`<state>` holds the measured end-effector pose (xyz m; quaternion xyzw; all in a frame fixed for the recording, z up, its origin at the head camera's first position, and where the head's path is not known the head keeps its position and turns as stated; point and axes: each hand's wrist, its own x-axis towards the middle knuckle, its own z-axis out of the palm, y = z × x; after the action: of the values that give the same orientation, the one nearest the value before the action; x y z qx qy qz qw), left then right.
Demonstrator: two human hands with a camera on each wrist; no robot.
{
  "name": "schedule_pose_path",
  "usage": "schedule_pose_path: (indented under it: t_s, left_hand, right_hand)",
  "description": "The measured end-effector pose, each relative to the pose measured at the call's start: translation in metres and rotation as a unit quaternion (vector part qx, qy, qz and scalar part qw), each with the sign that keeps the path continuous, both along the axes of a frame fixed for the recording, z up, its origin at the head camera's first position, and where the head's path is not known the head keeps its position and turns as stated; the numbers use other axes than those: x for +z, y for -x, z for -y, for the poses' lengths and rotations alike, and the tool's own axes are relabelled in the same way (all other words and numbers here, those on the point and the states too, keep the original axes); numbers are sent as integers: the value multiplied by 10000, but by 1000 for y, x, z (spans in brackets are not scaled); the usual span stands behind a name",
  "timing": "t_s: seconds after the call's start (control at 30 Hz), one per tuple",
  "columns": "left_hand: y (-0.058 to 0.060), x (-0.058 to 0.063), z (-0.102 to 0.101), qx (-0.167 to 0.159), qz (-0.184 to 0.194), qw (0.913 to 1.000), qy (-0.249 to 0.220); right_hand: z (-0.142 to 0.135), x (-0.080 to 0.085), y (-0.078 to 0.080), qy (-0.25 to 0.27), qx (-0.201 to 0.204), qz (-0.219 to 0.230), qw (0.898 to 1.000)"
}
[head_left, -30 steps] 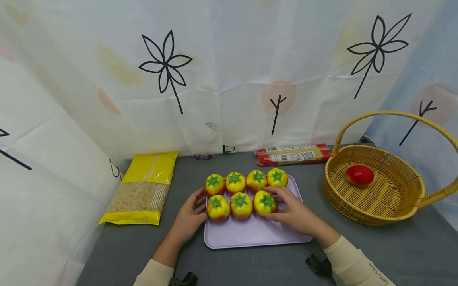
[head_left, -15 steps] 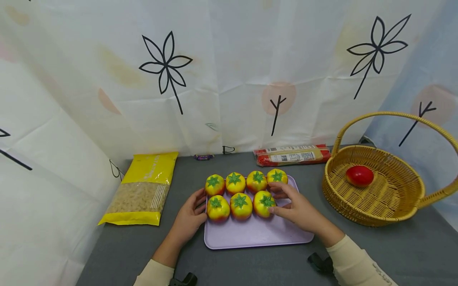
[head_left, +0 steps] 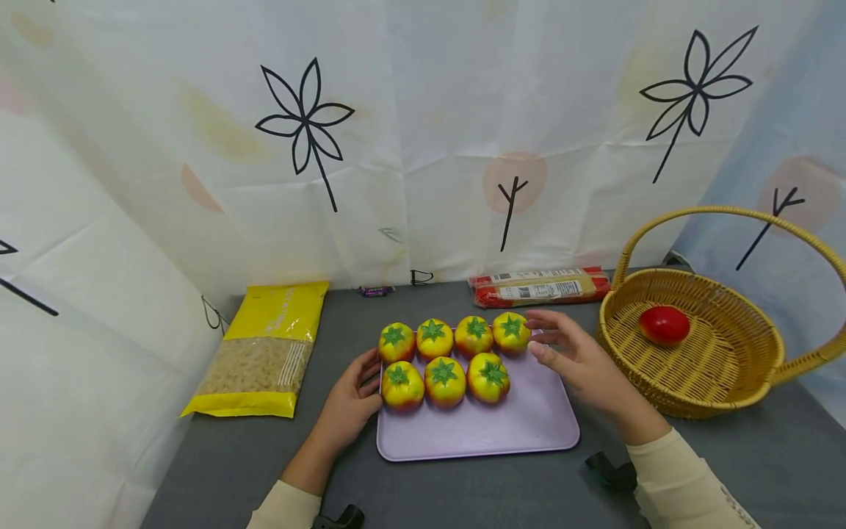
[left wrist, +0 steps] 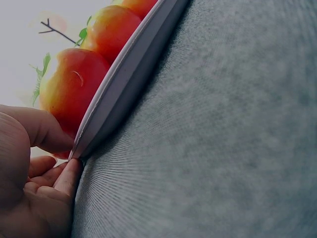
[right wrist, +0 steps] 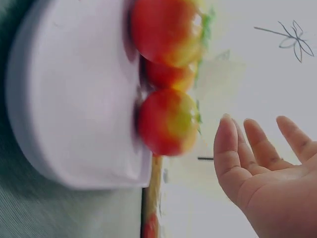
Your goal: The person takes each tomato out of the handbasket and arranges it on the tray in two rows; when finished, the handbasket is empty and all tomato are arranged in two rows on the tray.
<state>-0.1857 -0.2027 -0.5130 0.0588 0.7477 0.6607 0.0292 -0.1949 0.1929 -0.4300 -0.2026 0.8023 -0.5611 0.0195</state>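
Observation:
Several yellow-and-red tomatoes with green star-shaped tops stand in two rows on a lilac tray. At the tray's left edge my left hand grips the rim; in the left wrist view its thumb and fingertips meet the rim beside a tomato. My right hand is over the tray's right edge with spread, lightly bent fingers. Its fingertips are close beside the back-right tomato; whether they touch it I cannot tell. In the right wrist view the palm holds nothing. The front-row right tomato sits apart from the hand.
A wicker basket with a tall handle holds a red fruit on the right. A red-ended packet and a small purple wrapped sweet lie along the back. On the left lies a yellow bag of pasta.
My right hand has let go of the front-row right tomato and moved right and back to beside the back-right one. The left hand and the tray have stayed put.

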Motion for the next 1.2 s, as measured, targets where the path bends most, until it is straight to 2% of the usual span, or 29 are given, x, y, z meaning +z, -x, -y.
schedule_pose_path:
  t_s: [0.3, 0.57, 0.87, 1.2]
  left_hand:
    - [1, -2, 1, 11, -10, 10000, 55]
    - [1, -1, 1, -6, -2, 10000, -17]
    - [1, 0, 0, -9, 15, 10000, -22]
    - [1, -1, 1, -21, -15, 10000, -27]
  right_hand:
    - [-18, 10, 1, 698, -109, -544, 9960]
    - [-36, 18, 2, 1487, 120, -398, 9880]
    - [-62, 23, 3, 2066, -285, -474, 9769]
    - [-101, 14, 12, 2549, -720, -355, 9636]
